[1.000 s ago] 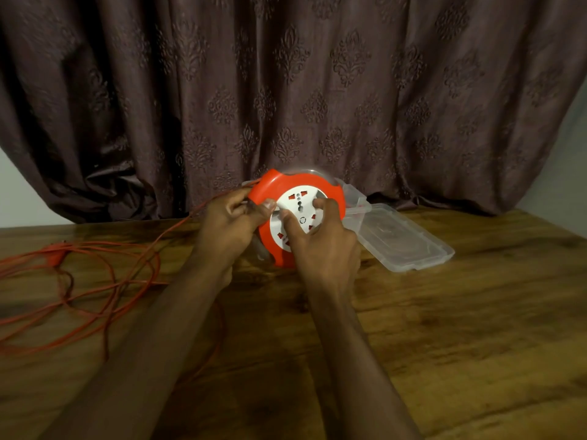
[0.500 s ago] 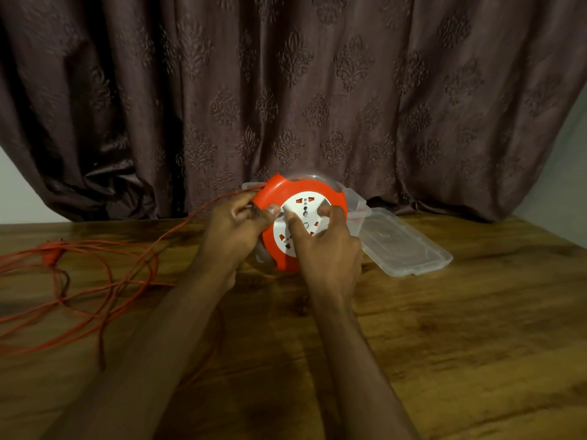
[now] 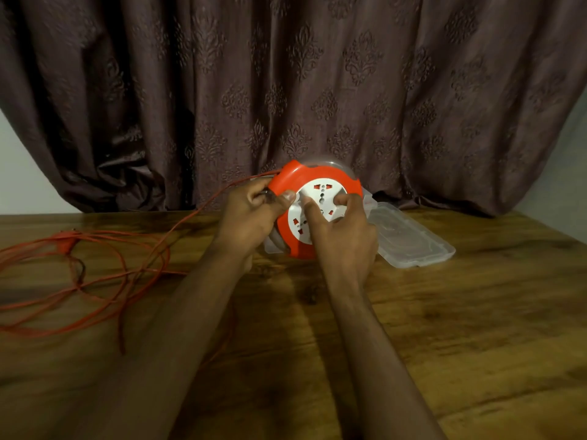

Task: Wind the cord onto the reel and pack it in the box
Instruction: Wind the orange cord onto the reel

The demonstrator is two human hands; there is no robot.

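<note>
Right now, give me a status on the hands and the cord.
Left hand grips reel rim, right hand on its white face. Cord mostly loose on table. Box lid lies behind, clear.

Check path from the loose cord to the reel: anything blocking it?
Nothing visible blocks it. The cord runs over bare table up to the reel, past the left hand. The loops cross one another, so a snag is possible.

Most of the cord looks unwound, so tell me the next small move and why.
Probably turn the white socket face a little further with the right hand while the left hand keeps its grip on the orange reel. Much of the orange cord lies loose on the wooden table, one strand running up to the reel, and the clear box waits beside it.
</note>
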